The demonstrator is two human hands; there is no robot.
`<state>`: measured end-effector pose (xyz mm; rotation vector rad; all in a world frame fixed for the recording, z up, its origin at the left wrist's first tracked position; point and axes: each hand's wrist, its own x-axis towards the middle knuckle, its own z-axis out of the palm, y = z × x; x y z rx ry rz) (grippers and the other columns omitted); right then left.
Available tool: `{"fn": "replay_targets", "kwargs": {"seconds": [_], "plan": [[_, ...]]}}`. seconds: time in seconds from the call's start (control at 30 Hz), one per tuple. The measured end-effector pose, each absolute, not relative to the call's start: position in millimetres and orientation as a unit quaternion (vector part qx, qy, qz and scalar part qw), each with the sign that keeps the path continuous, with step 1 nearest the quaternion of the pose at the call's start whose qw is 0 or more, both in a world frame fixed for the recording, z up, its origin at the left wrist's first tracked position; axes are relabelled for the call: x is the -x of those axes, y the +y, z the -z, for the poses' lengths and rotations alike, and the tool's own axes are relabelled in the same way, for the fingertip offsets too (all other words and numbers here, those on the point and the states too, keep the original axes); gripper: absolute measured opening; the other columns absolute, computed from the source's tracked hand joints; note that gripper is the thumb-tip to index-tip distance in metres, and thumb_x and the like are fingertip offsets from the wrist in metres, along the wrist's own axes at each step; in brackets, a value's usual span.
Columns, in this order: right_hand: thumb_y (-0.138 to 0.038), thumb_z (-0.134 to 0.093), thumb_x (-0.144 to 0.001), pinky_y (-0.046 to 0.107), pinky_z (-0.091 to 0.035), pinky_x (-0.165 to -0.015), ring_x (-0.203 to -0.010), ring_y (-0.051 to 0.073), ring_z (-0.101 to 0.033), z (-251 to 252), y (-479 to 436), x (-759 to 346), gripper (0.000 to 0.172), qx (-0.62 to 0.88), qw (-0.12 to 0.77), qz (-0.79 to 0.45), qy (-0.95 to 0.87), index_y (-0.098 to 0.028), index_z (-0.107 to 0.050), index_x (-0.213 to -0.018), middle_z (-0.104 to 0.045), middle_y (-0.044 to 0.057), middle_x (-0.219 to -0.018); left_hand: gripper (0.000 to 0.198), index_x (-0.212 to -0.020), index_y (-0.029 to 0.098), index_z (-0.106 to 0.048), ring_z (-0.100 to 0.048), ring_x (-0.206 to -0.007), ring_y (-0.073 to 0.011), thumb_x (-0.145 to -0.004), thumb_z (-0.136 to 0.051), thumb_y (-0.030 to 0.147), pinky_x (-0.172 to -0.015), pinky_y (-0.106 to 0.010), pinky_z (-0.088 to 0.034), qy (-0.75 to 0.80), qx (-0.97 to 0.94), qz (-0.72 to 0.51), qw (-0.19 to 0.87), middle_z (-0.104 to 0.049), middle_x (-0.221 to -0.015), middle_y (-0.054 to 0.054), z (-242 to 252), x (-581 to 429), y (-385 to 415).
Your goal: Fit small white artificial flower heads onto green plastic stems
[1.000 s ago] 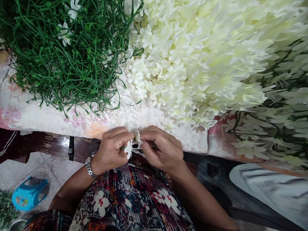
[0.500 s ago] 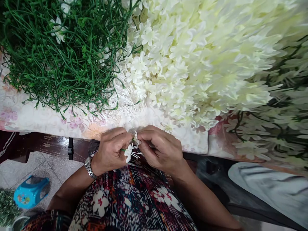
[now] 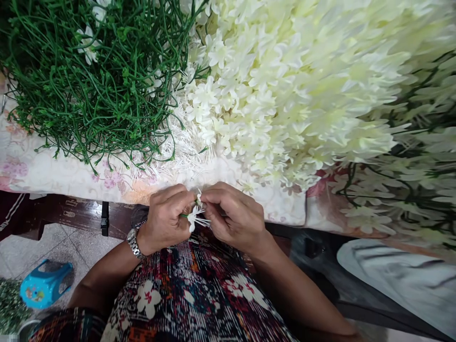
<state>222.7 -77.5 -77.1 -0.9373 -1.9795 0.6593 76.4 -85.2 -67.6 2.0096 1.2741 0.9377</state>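
My left hand [image 3: 169, 216] is closed around a green artificial stem, most of it hidden in the fist. A white artificial flower [image 3: 193, 219] with long thin white stamens sticks out from that hand. Just above it, a second small white flower [image 3: 198, 199] sits at the left fingertips. My right hand [image 3: 235, 213] pinches at this second flower with thumb and forefinger; exactly what lies between the tips is too small to make out. Both hands meet in front of the body, by the near edge of the cloth-covered table [image 3: 64, 173].
Green plastic stems [image 3: 107, 85] lie heaped at the table's left. Thin white stamens [image 3: 192, 156] lie beside them. A large pile of cream-white petals [image 3: 285, 95] fills the middle and right, with assembled flower sprays [image 3: 374, 209] at far right. A blue stool [image 3: 44, 285] stands on the floor.
The hands stay together at nearly the same spot. The lower flower has shifted slightly up and right, and my right hand has moved slightly left, towards my left hand.
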Motion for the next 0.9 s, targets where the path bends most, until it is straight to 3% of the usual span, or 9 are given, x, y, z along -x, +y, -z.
{"fn": "replay_targets", "kwargs": {"seconds": [0.33, 0.73, 0.9], "plan": [[-0.007, -0.052, -0.072, 0.025, -0.046, -0.060, -0.070, 0.011, -0.053, 69, -79, -226, 0.016, 0.370, 0.413, -0.278, -0.785, -0.014, -0.051, -0.087, -0.057, 0.004, -0.074, 0.025, -0.083, 0.015, -0.058, -0.049, -0.061, -0.0091, -0.067, -0.047, 0.001, -0.056, -0.021, -0.040, 0.442, -0.710, -0.407, 0.367, -0.054, -0.068, -0.001, 68, -67, -87], [-0.008, -0.052, -0.071, 0.025, -0.046, -0.059, -0.067, 0.011, -0.052, 56, -79, -225, 0.014, 0.364, 0.414, -0.213, -0.806, -0.014, -0.051, -0.085, -0.056, 0.004, -0.071, 0.016, -0.074, 0.014, -0.059, -0.047, -0.059, -0.0090, -0.070, -0.047, 0.005, -0.054, -0.022, -0.037, 0.455, -0.707, -0.384, 0.382, -0.053, -0.065, -0.001, 62, -64, -86], [-0.008, -0.049, -0.072, 0.024, -0.046, -0.059, -0.067, 0.010, -0.052, 58, -79, -226, 0.013, 0.368, 0.419, -0.266, -0.786, -0.015, -0.052, -0.083, -0.056, 0.003, -0.071, 0.014, -0.077, 0.014, -0.059, -0.047, -0.058, -0.0089, -0.071, -0.049, 0.007, -0.054, -0.022, -0.038, 0.453, -0.714, -0.388, 0.366, -0.053, -0.065, -0.001, 64, -66, -88]]}}
